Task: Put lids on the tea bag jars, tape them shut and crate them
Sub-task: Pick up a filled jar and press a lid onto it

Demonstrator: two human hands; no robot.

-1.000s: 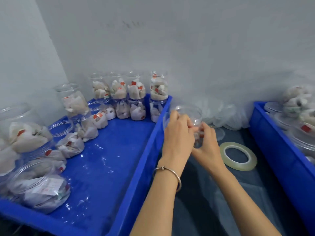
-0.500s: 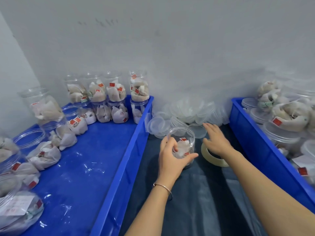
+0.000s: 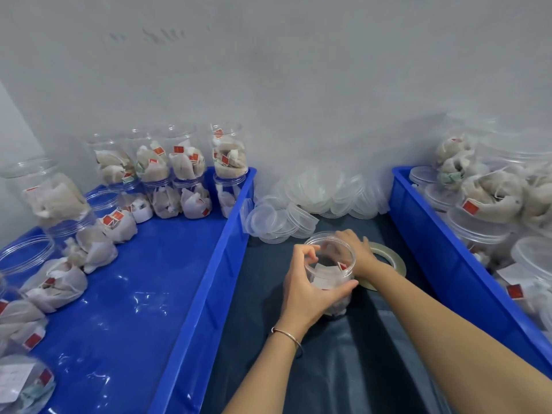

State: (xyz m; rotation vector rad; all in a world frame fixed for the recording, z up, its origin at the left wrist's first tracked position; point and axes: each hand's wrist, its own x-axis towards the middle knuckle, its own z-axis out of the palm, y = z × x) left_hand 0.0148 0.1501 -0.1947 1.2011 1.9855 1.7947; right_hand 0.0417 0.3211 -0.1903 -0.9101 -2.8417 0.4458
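A clear tea bag jar (image 3: 329,271) stands upright on the dark mat between two blue crates. My left hand (image 3: 303,291) is wrapped around its near side. My right hand (image 3: 358,254) lies against its far side by the rim, fingers showing through the plastic. Whether a lid is on this jar is unclear. A roll of clear tape (image 3: 392,259) lies flat on the mat just behind and right of the jar, partly under my right wrist. A heap of clear lids (image 3: 325,192) sits against the wall beyond.
The left blue crate (image 3: 209,279) holds stacked, filled jars (image 3: 182,168) along its back and left sides. The right blue crate (image 3: 442,258) is packed with filled jars (image 3: 490,198), some with lids. A grey wall closes off the back.
My right hand has come back from the tape roll to the far side of the jar. My left hand keeps its hold on the jar, which stays on the mat.
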